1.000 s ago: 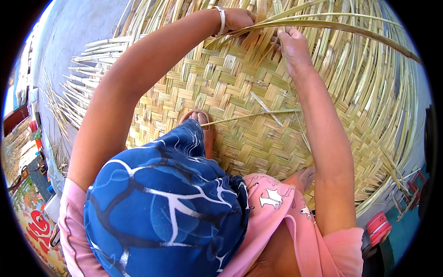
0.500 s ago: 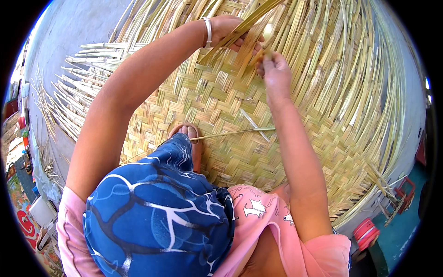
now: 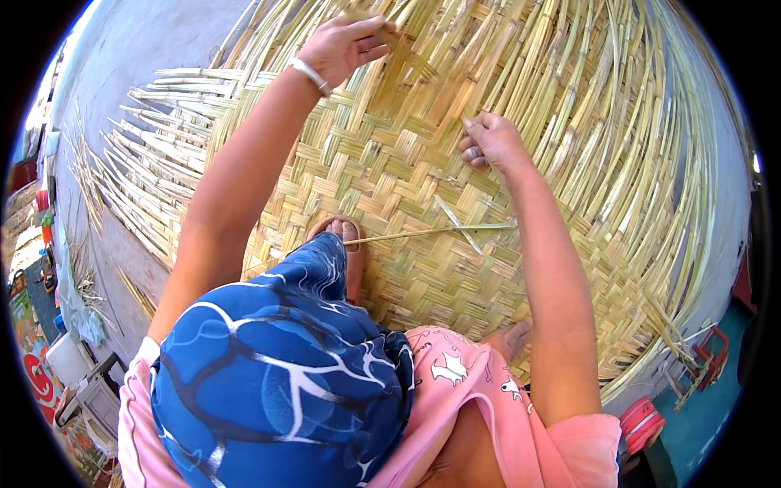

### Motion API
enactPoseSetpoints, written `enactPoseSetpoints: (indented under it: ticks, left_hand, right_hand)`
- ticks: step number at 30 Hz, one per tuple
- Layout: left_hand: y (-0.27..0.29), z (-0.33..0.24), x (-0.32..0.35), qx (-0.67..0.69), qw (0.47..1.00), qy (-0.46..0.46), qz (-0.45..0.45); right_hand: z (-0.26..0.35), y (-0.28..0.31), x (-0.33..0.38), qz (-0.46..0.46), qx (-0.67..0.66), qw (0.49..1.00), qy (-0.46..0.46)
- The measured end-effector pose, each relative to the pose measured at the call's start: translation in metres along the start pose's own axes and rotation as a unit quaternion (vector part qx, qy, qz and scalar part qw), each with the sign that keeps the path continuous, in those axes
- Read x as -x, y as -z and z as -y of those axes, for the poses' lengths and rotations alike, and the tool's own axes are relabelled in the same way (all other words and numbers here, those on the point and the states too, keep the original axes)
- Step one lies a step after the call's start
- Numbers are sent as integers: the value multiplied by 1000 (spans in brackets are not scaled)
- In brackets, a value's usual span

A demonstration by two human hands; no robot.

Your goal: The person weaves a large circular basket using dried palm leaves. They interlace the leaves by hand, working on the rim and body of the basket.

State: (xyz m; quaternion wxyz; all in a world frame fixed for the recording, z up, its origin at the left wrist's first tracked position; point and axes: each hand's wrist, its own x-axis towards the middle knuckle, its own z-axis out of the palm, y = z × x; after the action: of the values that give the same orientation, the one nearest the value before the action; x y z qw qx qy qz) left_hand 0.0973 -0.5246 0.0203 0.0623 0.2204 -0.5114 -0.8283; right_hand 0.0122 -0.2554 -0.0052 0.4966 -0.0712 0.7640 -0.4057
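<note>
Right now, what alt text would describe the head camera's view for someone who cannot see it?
A left hand, near blurred strips, and a curled right hand reach over a partly woven yellow-green mat. Unwoven strips fan out beyond the weave, where a sandalled foot rests.

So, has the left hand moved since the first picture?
Yes: judged against the pale sliver lying on the woven mat, the left hand has shifted to the person's left.

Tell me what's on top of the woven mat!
On the woven mat are feet, a sandal, a thin stem and a pale strip. The weave under the feet and behind the blue cloth is covered.
</note>
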Motion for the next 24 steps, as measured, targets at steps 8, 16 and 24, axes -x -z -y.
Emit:
enactPoseSetpoints:
  ticks: [8, 16, 24]
  left_hand:
    - [41, 31, 56, -21, 967, 68, -243]
    - [58, 34, 42, -58, 957, 30, -283]
    - [68, 29, 39, 99, 929, 81, -347]
  right_hand:
    - [31, 0, 5, 60, 297, 953, -7]
    - [-24, 22, -39, 25, 307, 936, 170]
    - [-14, 7, -11, 4, 180, 983, 21]
